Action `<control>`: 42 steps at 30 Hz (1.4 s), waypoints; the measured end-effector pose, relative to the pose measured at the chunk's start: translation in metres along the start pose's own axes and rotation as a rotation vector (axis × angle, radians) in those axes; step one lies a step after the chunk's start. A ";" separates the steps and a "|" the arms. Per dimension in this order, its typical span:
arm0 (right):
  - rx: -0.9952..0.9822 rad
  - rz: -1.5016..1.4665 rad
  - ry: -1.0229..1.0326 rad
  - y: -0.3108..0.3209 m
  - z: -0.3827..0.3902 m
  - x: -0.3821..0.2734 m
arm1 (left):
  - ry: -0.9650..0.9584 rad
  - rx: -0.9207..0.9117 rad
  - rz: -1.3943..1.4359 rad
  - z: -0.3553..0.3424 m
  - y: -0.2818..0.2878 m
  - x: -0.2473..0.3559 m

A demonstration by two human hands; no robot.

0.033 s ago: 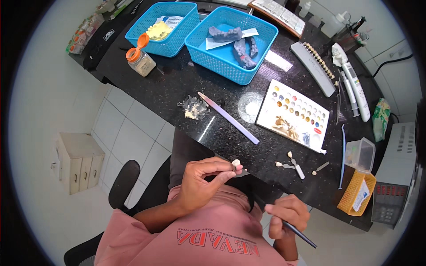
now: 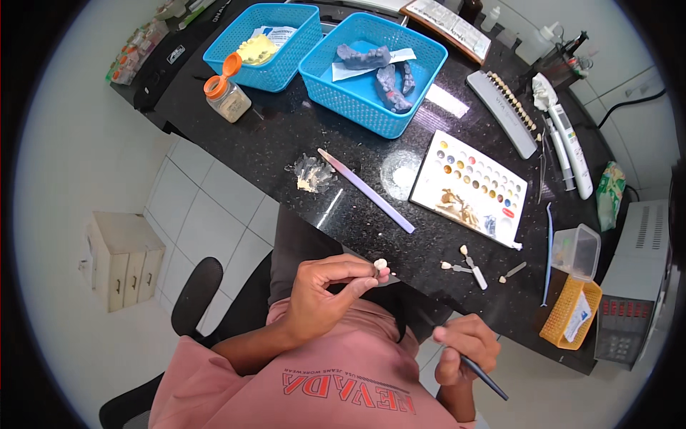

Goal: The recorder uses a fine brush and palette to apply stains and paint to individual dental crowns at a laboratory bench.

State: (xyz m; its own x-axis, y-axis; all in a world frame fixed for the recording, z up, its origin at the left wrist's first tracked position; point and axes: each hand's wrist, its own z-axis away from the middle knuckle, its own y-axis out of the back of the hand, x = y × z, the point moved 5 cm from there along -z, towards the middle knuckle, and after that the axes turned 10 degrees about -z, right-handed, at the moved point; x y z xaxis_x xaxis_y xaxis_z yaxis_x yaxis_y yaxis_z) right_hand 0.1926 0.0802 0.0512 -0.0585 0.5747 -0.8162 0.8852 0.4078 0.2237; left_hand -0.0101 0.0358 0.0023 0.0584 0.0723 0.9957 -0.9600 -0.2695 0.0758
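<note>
My left hand (image 2: 330,289) pinches a small white tooth crown on a pin (image 2: 380,265) between thumb and fingers, held just off the near edge of the black counter (image 2: 286,129). My right hand (image 2: 464,348) sits lower, by my lap, closed around a thin dark-handled brush (image 2: 487,380) that points down and to the right. A white paint palette (image 2: 471,187) with several coloured wells lies on the counter beyond. Three more small crowns on pins (image 2: 468,264) lie near the counter's edge.
Two blue baskets (image 2: 371,107) at the back hold grey dental casts and a yellow one. An orange-capped jar (image 2: 227,94), a lilac stick (image 2: 366,190), a crumpled foil piece (image 2: 313,174), a shade guide strip (image 2: 504,111), a clear box (image 2: 577,250) and a yellow basket (image 2: 568,314) lie around. A black chair (image 2: 191,297) stands at my left.
</note>
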 end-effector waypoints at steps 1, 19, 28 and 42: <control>-0.012 0.007 0.010 0.000 0.003 -0.001 | -0.010 0.008 0.011 0.001 0.001 0.003; 0.443 -0.001 -0.193 0.029 0.032 -0.002 | -0.159 -0.067 -0.077 0.016 -0.005 0.049; 0.333 -0.081 -0.080 0.015 0.017 -0.001 | 0.022 -0.055 0.141 0.017 -0.018 0.033; 0.046 -0.033 -0.101 -0.015 -0.023 0.023 | 0.118 0.046 -0.019 0.003 -0.018 0.005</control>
State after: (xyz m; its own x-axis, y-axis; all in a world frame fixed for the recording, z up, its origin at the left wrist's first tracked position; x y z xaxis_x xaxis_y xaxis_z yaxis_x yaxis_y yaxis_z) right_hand 0.1672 0.1035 0.0417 -0.0433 0.4860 -0.8729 0.9039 0.3912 0.1730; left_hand 0.0084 0.0383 0.0059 0.0411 0.1895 0.9810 -0.9452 -0.3110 0.0996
